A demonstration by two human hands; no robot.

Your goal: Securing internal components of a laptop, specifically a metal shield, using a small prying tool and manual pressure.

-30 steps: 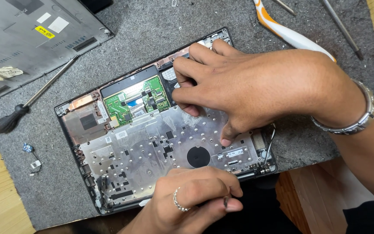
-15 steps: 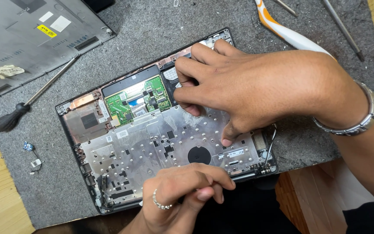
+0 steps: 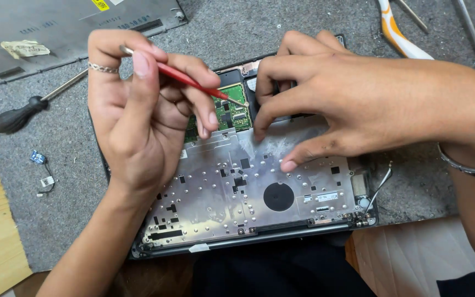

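Two hands worked over the opened laptop chassis (image 3: 237, 209) at the centre of the frame. The left hand (image 3: 138, 115) had its fingers closed around a red-handled precision screwdriver (image 3: 191, 82), whose long axis slanted from upper left down to lower right, tip pointing at the green circuit board (image 3: 227, 113). The right hand (image 3: 347, 99) held nothing, fingers spread and pressing on the silver keyboard backplate (image 3: 259, 181). A black-handled screwdriver (image 3: 20, 115) lay on the grey mat (image 3: 56, 220) at left.

A small yellow label (image 3: 100, 5) and perhaps a beige sticker (image 3: 26, 48) sit on the grey cover panel (image 3: 56, 33).
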